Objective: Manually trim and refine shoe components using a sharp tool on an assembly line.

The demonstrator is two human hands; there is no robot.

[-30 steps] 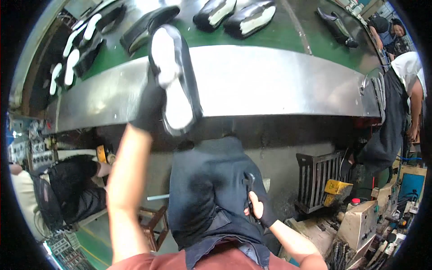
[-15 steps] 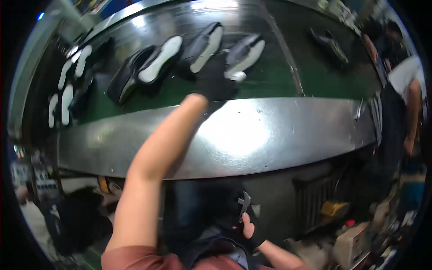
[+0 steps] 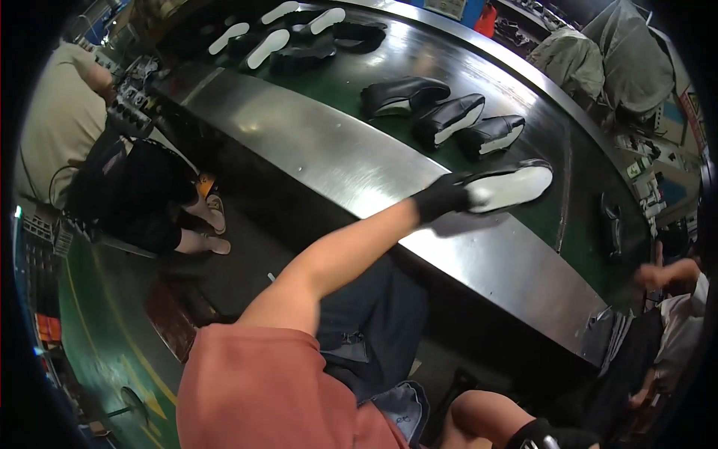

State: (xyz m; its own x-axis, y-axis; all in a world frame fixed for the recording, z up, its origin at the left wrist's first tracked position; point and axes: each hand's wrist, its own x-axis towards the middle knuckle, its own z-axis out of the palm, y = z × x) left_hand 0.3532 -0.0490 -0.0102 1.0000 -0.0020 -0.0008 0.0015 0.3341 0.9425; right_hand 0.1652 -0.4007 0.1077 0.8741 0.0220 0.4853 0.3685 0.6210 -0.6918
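Note:
My left hand, in a black glove, is closed on the near end of a black shoe. The shoe's white underside faces up, and it is held over the near edge of the dark green belt. Beyond it on the belt lie three more black shoes, tilted on their sides; the closest is a black shoe. At the bottom right edge my right hand, also in a black glove, is closed round a metal hand tool. Only a shiny bit of that tool shows.
A steel ledge runs along the belt's near side. Several white-soled shoes lie far left, and one dark shoe on the right. Co-workers are at the left and right. A grey cover stands behind.
The view has swung round. My left hand, earlier reaching in among the row of shoes, now has one shoe over the belt's near edge. My right hand still has the metal tool, lower in view.

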